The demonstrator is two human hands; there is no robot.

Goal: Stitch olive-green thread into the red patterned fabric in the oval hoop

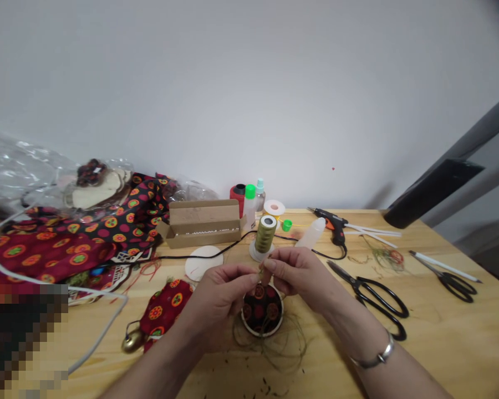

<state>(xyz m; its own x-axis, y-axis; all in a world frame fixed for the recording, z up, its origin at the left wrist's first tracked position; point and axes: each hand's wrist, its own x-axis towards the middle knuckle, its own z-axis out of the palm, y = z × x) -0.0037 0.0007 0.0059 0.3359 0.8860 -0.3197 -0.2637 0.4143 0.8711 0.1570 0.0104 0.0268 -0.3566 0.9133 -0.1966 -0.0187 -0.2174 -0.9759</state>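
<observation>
Left hand (224,289): pinched narrow; I can't tell on what.
Right hand (296,271): likewise, beside it.
Patterned disc (263,318): below both.
Glue gun (337,226): near table's (461,344) back edge.

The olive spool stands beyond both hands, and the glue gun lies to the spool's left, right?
Not quite: the head view shows the glue gun to the right of the olive spool. The spool does stand beyond both hands, left and right.

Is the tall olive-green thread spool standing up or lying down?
Standing up. The olive-green thread spool has its pale, holed top end facing up and its wide whitish base underneath.
</observation>
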